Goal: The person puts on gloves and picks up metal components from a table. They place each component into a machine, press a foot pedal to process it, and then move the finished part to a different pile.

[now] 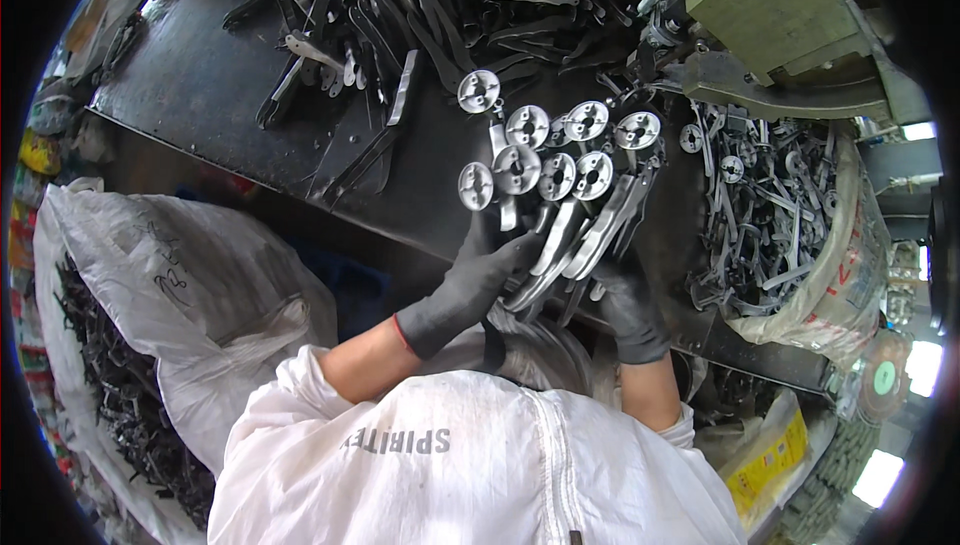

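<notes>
The person is wearing a loose, wrinkled jacket (330, 495) of thin white cloth. Grey block lettering (400, 442) is running across its left chest, and a stitched front placket (548, 445) is running lengthwise beside it, a small dark tab (575, 537) showing near it. The left sleeve (300, 385) and right sleeve (683, 430) are bunching in soft folds, leaving the forearms (360, 360) partly bare. Matte dark-grey gloves (440, 315) are covering the left hand (462, 287) and right hand (630, 305); thin red edging (402, 335) is ringing the left cuff.
</notes>
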A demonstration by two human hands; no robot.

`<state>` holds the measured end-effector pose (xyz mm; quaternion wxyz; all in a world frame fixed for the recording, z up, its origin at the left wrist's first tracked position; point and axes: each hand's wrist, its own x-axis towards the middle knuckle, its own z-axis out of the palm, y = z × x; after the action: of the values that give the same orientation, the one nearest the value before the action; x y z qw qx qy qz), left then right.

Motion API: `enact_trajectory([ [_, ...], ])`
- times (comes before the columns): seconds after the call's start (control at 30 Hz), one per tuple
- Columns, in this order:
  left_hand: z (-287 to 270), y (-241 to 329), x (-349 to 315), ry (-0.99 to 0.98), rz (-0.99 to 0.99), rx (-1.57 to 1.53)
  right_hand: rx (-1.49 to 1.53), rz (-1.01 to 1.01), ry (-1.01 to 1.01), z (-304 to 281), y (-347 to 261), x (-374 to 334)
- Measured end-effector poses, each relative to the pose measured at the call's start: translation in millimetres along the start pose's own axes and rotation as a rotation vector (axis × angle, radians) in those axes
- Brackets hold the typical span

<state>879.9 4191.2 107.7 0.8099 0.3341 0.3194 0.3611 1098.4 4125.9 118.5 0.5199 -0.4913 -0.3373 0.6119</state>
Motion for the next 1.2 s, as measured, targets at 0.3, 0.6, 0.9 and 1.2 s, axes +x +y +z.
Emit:
enact_trajectory([
  [0.3,-37.3,185.5,-151.5,0.240,0.546,0.008,-0.410,-0.204,-0.519,255.8,-201.0,-46.9],
  [0.6,-152.1,247.6,-264.3,1.087,1.176,1.356,-0.272,-0.820,-1.100,406.2,-212.3,3.8],
  [0.9,-135.7,137.3,-18.0,0.419,0.546,1.910,-0.399,-0.338,0.198,36.5,-87.9,41.7],
  [1.2,-12.0,155.6,66.9,0.355,0.350,1.784,-1.159,-0.496,0.595,-130.9,-41.9,37.6],
])
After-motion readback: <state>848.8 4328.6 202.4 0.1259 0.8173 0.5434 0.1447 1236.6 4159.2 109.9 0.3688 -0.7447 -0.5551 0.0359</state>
